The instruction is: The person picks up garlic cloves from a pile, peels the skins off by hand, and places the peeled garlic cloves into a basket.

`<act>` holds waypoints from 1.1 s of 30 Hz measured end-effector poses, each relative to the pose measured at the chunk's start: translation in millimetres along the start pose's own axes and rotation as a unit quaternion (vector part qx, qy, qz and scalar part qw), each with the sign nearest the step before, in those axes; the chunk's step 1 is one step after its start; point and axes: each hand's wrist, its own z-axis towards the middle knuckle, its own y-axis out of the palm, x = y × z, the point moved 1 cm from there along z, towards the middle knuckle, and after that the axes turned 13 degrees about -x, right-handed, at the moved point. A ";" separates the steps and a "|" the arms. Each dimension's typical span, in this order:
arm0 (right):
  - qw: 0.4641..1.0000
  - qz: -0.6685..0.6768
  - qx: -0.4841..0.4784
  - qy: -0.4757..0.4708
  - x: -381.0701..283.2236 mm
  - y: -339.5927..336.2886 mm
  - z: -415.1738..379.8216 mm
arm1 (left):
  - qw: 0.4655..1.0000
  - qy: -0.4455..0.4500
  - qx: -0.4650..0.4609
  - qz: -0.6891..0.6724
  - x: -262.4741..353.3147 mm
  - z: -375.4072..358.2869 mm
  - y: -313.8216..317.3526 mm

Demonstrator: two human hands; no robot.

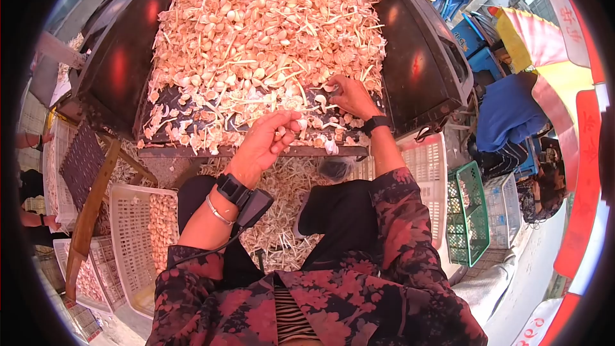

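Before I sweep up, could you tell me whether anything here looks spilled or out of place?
Yes: stems and husks litter the ground between the person's knees, below the table's edge. The garlic pile itself stays on the table.

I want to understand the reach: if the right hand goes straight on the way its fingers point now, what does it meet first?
The right hand points up and left, fingertips at the near edge of the garlic pile. Going straight on, it would most likely meet the cloves and stems heaped there first; depth is hard to judge.
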 end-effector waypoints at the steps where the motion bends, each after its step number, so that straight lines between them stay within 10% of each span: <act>1: 0.999 -0.041 0.005 -0.018 -0.6 -6.4 -2.5 | 1.000 0.004 0.001 0.001 1.4 -0.6 -0.1; 3: 0.995 0.062 -0.011 0.072 -1.0 -17.2 -4.3 | 1.000 0.010 0.004 0.001 2.1 -2.7 -0.7; 7: 0.984 -0.111 0.109 -0.089 -7.6 -24.4 7.8 | 1.000 0.008 -0.003 0.004 1.6 0.0 -1.1; 13: 0.974 -0.217 -0.053 -0.033 -9.0 -0.7 24.5 | 1.000 0.001 0.020 0.020 5.8 -2.0 2.9; 24: 0.956 0.294 -0.002 -0.010 -45.9 3.8 -0.8 | 0.992 0.082 0.020 0.089 -1.4 -1.6 13.3; 33: 0.924 0.366 -0.049 -0.099 -137.9 52.9 -40.5 | 0.965 0.195 0.012 0.173 12.0 -15.9 9.9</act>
